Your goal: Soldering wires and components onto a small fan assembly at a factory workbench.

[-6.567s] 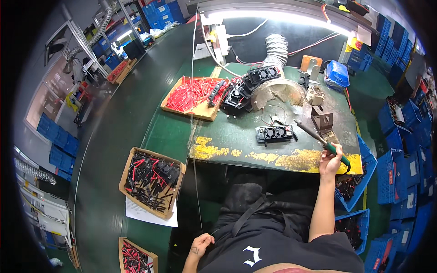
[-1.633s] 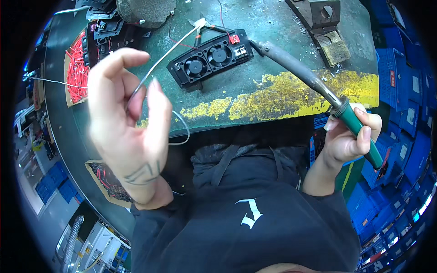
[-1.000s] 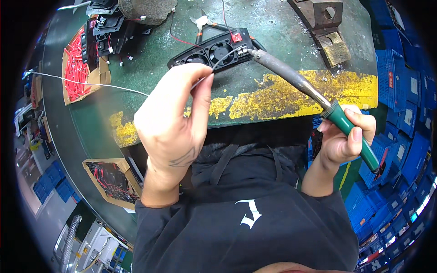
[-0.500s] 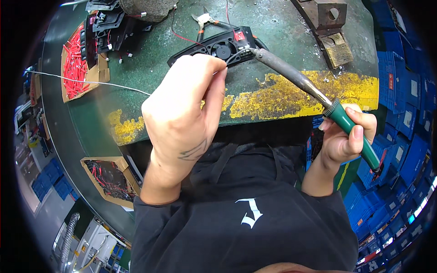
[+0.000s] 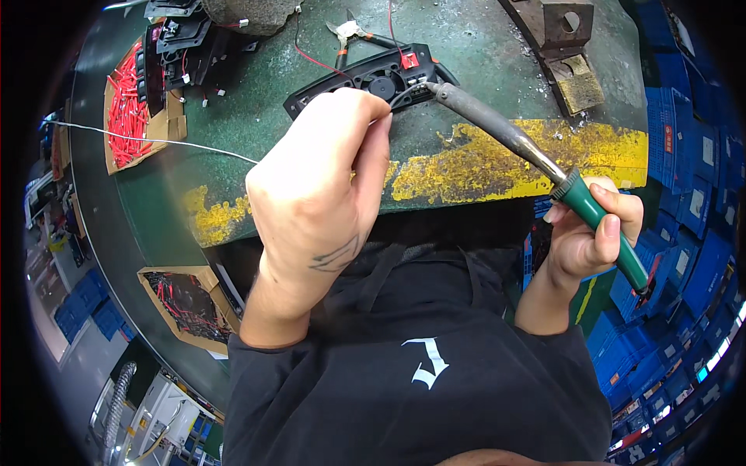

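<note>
My right hand [image 5: 594, 229] grips the green handle of a soldering iron [image 5: 497, 128], fingers wrapped round it. The iron's tip rests at small contacts at the right end of a black housing [image 5: 318, 87] with a round fan [image 5: 381, 84] in it. My left hand [image 5: 318, 186] is closed in a pinch on thin solder wire [image 5: 194, 144], which trails in from the left. A short curved end of it reaches from my fingertips to the iron's tip. My left hand covers the housing's near edge. A thin red wire [image 5: 315, 64] runs to the housing.
Behind the housing lie pliers [image 5: 346, 35]. A rusty metal stand with a yellowish sponge block [image 5: 576, 84] sits at right. Black parts with plugs [image 5: 183, 46] pile up at far left beside a carton of red pieces [image 5: 128, 116]. Another carton [image 5: 186, 303] stands lower left; blue crates [image 5: 684, 155] line the right.
My left hand has shifted very slightly right, and the housing has moved a touch. The soldering iron and my right hand hold nearly still.
</note>
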The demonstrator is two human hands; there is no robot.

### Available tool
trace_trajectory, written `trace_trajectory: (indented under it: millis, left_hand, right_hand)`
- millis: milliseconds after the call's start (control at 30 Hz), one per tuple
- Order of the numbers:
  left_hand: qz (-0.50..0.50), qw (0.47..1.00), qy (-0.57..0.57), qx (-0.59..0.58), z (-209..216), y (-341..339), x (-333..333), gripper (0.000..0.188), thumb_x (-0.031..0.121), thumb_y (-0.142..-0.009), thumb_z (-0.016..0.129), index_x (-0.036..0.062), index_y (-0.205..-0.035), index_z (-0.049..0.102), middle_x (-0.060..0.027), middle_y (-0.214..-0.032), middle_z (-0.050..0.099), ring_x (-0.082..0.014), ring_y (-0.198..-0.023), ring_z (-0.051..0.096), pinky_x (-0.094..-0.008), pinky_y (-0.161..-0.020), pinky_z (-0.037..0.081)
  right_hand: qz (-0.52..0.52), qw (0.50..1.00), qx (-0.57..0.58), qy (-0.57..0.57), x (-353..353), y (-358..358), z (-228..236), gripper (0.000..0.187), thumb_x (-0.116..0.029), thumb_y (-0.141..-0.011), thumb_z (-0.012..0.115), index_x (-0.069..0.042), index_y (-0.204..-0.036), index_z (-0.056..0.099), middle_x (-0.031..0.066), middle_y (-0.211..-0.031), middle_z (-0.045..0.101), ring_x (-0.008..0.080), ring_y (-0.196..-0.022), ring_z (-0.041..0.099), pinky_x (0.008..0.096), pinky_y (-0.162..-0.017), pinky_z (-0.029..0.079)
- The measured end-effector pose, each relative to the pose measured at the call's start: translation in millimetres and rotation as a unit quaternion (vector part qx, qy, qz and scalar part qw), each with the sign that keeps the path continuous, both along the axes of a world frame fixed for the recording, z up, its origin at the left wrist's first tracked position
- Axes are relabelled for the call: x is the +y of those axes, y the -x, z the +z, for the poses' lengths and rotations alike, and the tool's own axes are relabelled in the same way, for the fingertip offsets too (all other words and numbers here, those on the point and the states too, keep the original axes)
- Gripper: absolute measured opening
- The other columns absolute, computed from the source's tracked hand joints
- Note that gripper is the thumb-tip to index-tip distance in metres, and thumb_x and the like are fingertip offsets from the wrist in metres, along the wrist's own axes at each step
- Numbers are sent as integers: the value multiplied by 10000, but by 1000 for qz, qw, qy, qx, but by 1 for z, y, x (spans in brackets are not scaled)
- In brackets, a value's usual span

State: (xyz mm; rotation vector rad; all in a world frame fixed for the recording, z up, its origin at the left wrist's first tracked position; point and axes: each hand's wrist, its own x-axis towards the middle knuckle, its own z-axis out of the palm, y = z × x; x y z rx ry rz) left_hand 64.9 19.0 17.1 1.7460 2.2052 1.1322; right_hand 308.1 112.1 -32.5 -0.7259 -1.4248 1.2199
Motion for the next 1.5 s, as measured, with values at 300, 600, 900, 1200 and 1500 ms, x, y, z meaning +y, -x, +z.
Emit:
trace_trajectory:
  millis: [300, 600, 900, 1200, 1500]
  left_hand:
    - [7, 1000, 0, -7, -1, 1, 1, 98, -71, -850, 667, -31, -939, 653, -45, -796, 626, -57, -661, 562, -185, -589, 445]
    - [30, 999, -10, -45, 3, -1, -1, 146, -80, -789, 685, -1, -904, 642, -103, -784, 626, -204, -626, 634, -271, -586, 505]
    - [101, 978, -25, -181, 16, 6, -30, 149, -44, -876, 660, -4, -1019, 647, 23, -775, 583, 17, -612, 462, -142, -509, 296]
    - [-14, 936, -35, -351, -11, -21, -95, 86, -78, -811, 572, -52, -891, 556, -90, -746, 572, -118, -595, 548, -218, -533, 432]
    - [-164, 877, 66, -447, -22, -47, -90, 230, 98, -871, 472, -21, -1048, 383, -72, -743, 447, -99, -629, 364, -240, -575, 324]
  right_hand:
    - [4, 1000, 13, -1, 0, 2, 0, 319, -288, -920, 491, 15, -1002, 544, 246, -732, 592, 203, -448, 520, 271, -421, 447]
    - [2, 1000, 10, -3, -1, 0, -2, 327, -304, -924, 489, 7, -1011, 545, 253, -730, 601, 201, -448, 523, 267, -410, 438]
    - [-18, 998, 65, 21, 4, -7, -5, 337, -340, -933, 475, -29, -1026, 564, 243, -757, 631, 198, -445, 531, 264, -391, 434]
    - [-130, 987, 87, 41, 14, -45, -6, 358, -399, -919, 509, -60, -1005, 587, 183, -811, 660, 190, -512, 564, 268, -418, 442]
    - [-290, 951, 26, 102, 4, -93, -18, 447, -456, -945, 481, -38, -1093, 540, 128, -778, 627, 178, -588, 569, 281, -479, 437]
